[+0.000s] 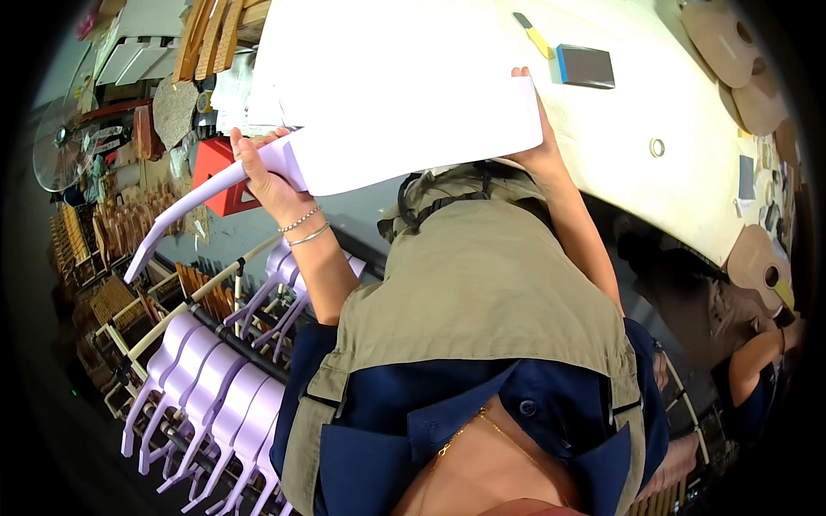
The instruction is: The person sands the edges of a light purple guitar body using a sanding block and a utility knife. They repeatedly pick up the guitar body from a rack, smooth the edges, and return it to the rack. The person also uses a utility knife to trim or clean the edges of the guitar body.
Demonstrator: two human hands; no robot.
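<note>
A lilac instrument, shaped like a small guitar or ukulele, is held level between my two hands. Its long neck (pixel 185 202) slopes down to the left and ends in an angled head. The broad body (pixel 422 129) glares white under the light, so its surface detail is lost. My left hand (pixel 271 176) is closed round the neck where it meets the body, thumb on the near side. At the opposite end, my right hand (pixel 540 142) grips the body's edge, its fingertips showing over the top and the rest partly hidden.
On the pale table (pixel 619 189) lie a yellow cutter knife (pixel 535 39), a dark block with a blue edge (pixel 587 67) and a ring (pixel 657 148). Several lilac instruments (pixel 202 370) hang on a rack at left. A red box (pixel 222 176) stands by my left hand. Another person's arm (pixel 757 361) shows at right.
</note>
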